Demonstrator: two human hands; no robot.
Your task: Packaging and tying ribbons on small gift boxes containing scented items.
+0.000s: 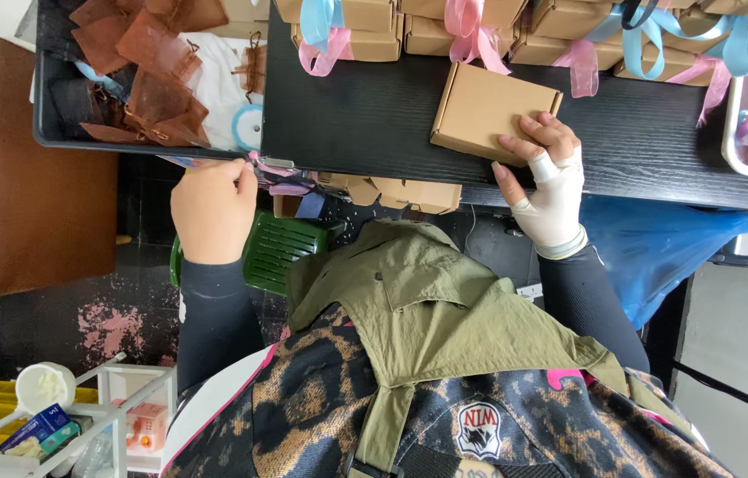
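A plain brown cardboard box (pixel 491 108) lies flat on the black table (pixel 356 115). My right hand (pixel 551 181), in a white wrap that leaves the fingertips bare, grips the box's near edge. My left hand (pixel 213 208) is at the table's front edge, fingers pinched on a pink and purple ribbon piece (pixel 278 177) that hangs just below the edge. Both forearms are in dark sleeves.
Closed cardboard boxes tied with pink and blue ribbons (pixel 471 31) line the far side. A black tray (pixel 42 133) with brown organza bags (pixel 148 71) sits left. A white bin (pixel 732 142) is right. Below: blue plastic bag (pixel 648 248), green crate (pixel 281 243), white cart (pixel 113 398).
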